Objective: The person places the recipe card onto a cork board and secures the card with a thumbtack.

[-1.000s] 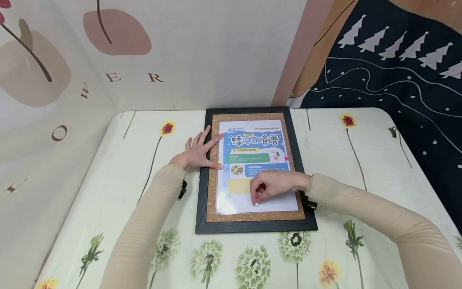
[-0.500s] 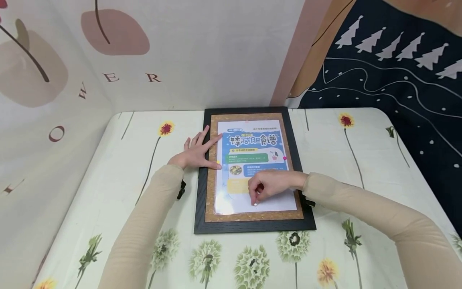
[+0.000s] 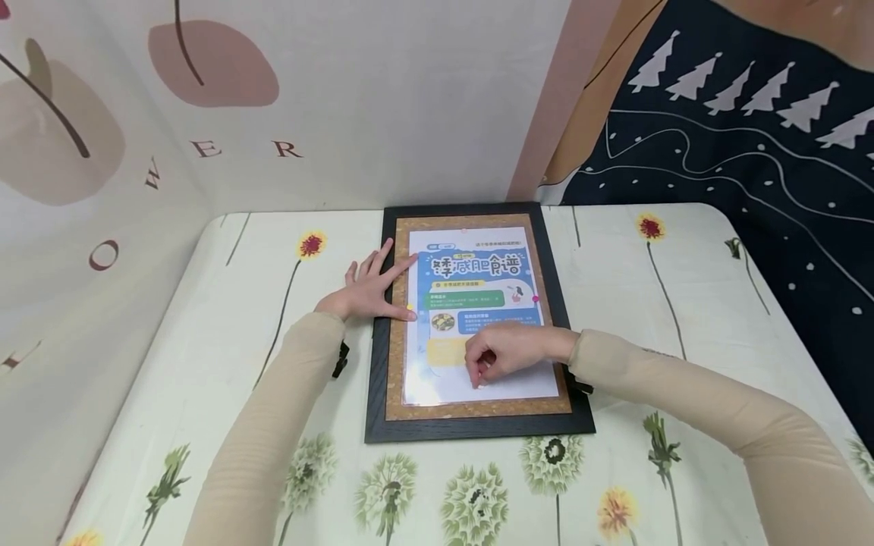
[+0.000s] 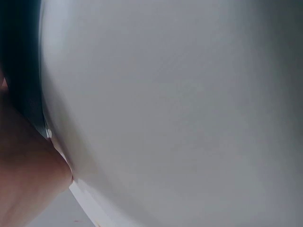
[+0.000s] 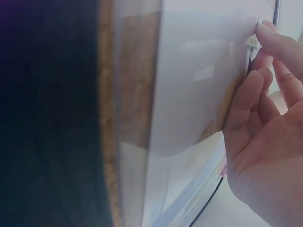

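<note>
A black-framed cork board (image 3: 480, 427) lies on the table with a printed poster (image 3: 416, 379) in a clear sleeve on it. My left hand (image 3: 369, 292) spreads its fingers over the board's left side, fingertips on the frame, cork and poster edge; in the left wrist view part of the hand (image 4: 33, 175) shows beside the dark frame edge. My right hand (image 3: 508, 350) pinches a small white push pin (image 3: 480, 385) at the poster's lower middle. From the right wrist, thumb and fingers (image 5: 284, 52) close round the pin, which is mostly hidden.
Along the poster's edges sit a pink pin (image 3: 536, 299), a yellow pin (image 3: 410, 307) and a pale pink pin (image 3: 464, 230). A flower-print cloth (image 3: 273, 250) covers the table. Printed curtains (image 3: 382, 114) hang behind it, with a dark tree-pattern cloth (image 3: 724, 152) at the right.
The head view has drifted slightly, so everything sits a little further left. Both hands keep their places on the board; less of the white pin shows under the right fingertips.
</note>
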Tool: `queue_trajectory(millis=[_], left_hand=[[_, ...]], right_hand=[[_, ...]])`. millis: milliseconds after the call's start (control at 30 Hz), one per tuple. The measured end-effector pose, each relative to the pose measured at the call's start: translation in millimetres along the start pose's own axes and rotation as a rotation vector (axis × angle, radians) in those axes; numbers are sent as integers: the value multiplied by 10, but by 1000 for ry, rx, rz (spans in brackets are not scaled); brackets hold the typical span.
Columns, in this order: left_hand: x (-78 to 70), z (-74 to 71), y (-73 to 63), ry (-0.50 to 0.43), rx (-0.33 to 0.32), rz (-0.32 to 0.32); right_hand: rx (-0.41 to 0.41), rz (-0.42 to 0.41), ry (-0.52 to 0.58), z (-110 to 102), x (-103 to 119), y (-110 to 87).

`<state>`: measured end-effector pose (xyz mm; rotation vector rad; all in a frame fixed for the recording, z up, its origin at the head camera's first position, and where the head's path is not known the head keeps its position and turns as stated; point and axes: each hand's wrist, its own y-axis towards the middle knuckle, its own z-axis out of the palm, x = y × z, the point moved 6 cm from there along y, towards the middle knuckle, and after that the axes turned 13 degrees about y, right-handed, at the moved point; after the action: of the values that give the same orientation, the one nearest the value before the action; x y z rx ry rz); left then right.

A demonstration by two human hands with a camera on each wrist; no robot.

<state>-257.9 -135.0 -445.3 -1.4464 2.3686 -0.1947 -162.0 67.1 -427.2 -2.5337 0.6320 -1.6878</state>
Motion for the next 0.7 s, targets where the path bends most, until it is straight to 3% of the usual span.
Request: queue_trajectory(millis=[433, 700], left_hand=[[-28, 59, 11, 2, -2, 13], [6, 34, 9, 14, -3, 3]], right_hand=[[35, -4, 154, -17, -31, -35], [-8, -15, 228, -120, -24, -79]])
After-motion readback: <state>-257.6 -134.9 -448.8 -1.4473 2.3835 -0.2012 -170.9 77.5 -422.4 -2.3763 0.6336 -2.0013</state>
